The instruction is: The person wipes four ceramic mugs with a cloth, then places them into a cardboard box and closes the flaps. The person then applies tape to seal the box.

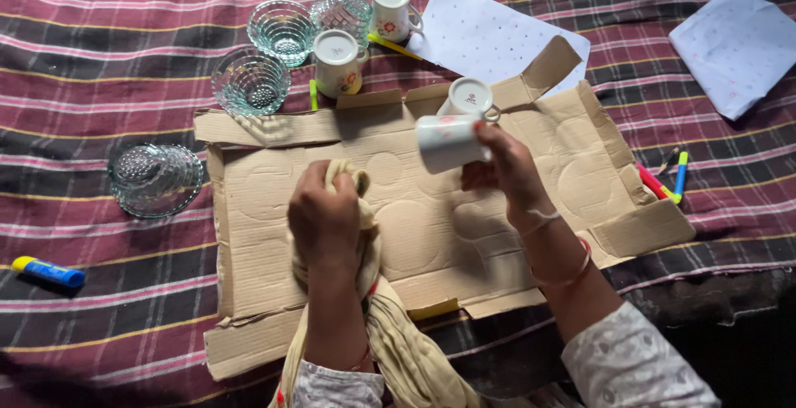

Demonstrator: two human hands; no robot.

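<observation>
Nearest is the bunched beige cloth (pixel 390 325), left hand (pixel 325 219) clenched round its far end. Right hand (pixel 506 167) grips a white ceramic mug (pixel 446 143) on its side, long axis running left-right, just right of the cloth, over the flattened cardboard sheet (pixel 265 234).

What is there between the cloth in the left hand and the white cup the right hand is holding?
Nothing visible. The left hand grips the cloth beside the white cup held by the right hand; only bare cardboard shows in the gap.
</observation>
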